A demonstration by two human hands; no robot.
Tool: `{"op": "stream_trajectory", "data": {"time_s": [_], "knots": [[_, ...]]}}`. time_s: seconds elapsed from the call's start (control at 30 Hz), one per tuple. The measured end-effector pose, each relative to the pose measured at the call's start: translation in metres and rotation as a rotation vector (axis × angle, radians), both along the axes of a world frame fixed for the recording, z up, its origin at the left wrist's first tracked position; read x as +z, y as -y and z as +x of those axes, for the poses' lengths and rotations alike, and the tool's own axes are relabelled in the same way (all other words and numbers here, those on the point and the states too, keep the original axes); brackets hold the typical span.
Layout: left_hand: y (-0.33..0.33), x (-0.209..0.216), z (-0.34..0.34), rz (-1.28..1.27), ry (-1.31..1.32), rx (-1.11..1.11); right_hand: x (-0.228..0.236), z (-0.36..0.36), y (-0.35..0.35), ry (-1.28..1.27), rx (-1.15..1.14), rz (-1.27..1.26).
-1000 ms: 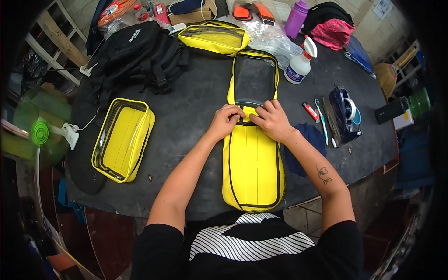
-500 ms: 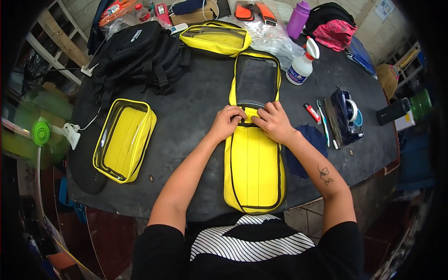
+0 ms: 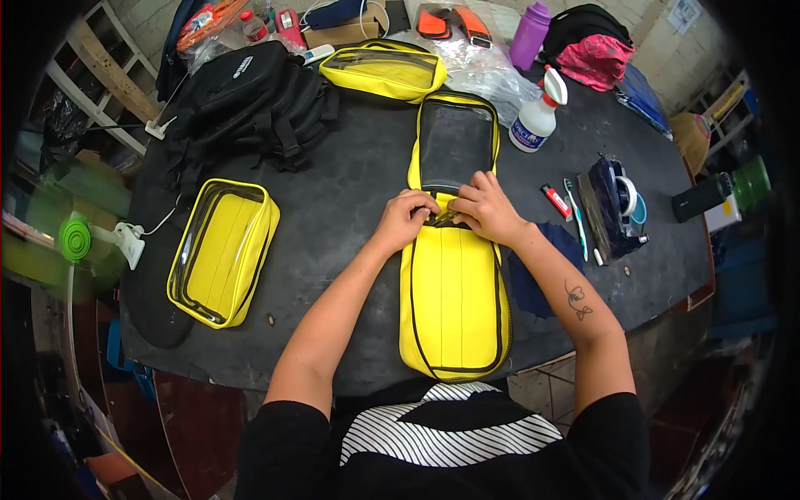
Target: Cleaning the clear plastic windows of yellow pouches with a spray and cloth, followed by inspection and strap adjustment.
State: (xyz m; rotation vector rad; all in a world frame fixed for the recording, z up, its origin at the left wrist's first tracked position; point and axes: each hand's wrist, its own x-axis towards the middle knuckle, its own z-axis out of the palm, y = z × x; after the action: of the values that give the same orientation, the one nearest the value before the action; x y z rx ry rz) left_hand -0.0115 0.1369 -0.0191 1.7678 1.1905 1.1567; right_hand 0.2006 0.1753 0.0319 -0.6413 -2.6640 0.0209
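A yellow pouch (image 3: 454, 300) with black piping lies lengthwise in front of me, its clear-windowed lid (image 3: 457, 137) folded open toward the far side. My left hand (image 3: 407, 218) pinches the yellow strip between lid and body at its left end. Beside it, my right hand (image 3: 483, 208) has its fingers curled and pressed together on the same strip. Exactly what the fingertips grip is partly hidden. A second yellow clear-topped pouch (image 3: 223, 254) rests to the left, and a third pouch (image 3: 383, 70) lies beyond the open lid.
A black backpack (image 3: 250, 108) sits at the far left. Right of the pouch are a white spray bottle (image 3: 534, 123), a red lighter-like item (image 3: 557, 201), a toothbrush (image 3: 576, 218), a dark clear-sided bag (image 3: 612, 208) and dark blue cloth (image 3: 542, 271). A purple bottle (image 3: 532, 35) stands farther back.
My right hand's fingers have shifted slightly away from me and curled tighter over the strip, exposing a dark gap below it. My left hand keeps nearly the same place.
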Motion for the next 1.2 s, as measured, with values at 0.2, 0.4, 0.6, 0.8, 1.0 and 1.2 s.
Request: {"op": "stream_trajectory", "data": {"time_s": [0.2,0.4,0.6,0.8,1.0,1.2], "knots": [[0.000,0.001,0.000,-0.010,0.004,0.001,-0.004,-0.008,0.004,0.042,0.064,0.267],[0.005,0.004,-0.001,0.024,0.004,-0.017,0.009,-0.004,0.019,-0.077,-0.209,0.217],[0.023,0.019,0.007,0.343,-0.469,0.015,0.007,0.011,0.059,-0.099,-0.575,0.085],[0.026,0.001,0.023,0.706,-0.665,0.144,-0.006,-0.003,0.076,-0.236,-0.734,-0.150],[0.024,-0.001,0.028,0.743,-0.766,0.191,-0.012,-0.008,0.079,-0.288,-0.709,-0.074],[0.023,0.001,0.023,0.343,-0.376,0.090,-0.022,-0.011,0.079,-0.316,-0.633,0.013]]}}
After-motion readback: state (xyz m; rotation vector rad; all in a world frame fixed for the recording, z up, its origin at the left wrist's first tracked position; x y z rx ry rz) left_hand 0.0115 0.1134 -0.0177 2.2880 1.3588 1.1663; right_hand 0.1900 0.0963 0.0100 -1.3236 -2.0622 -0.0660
